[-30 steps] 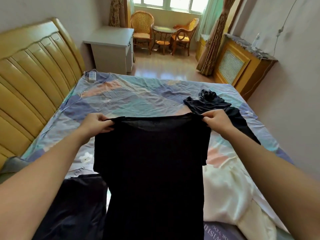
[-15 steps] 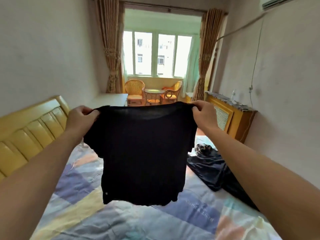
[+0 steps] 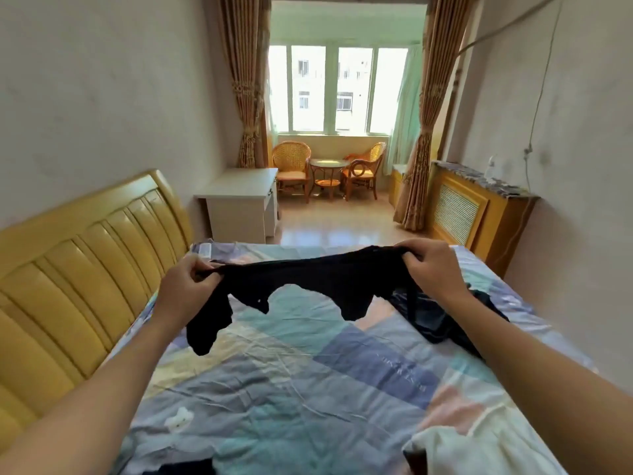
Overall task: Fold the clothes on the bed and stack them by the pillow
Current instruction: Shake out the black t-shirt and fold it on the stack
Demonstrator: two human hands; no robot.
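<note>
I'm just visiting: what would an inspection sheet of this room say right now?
Surface: bed with rumpled patchwork sheet.
Job's things: black top held above the bed; dark clothes heaped at right; cream garment at the near right.
Clutter: small white object by the headboard.
Grippers: left hand and right hand each grip an end of the top.
Cables: cord hanging on the right wall.
Surroundings: desk, wicker chairs, window.

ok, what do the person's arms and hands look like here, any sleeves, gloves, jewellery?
Both forearms are bare as far as the frame shows; no sleeves visible. Left hand and right hand are ungloved. No watch, bracelet or ring shows on either wrist or on the visible fingers.
</note>
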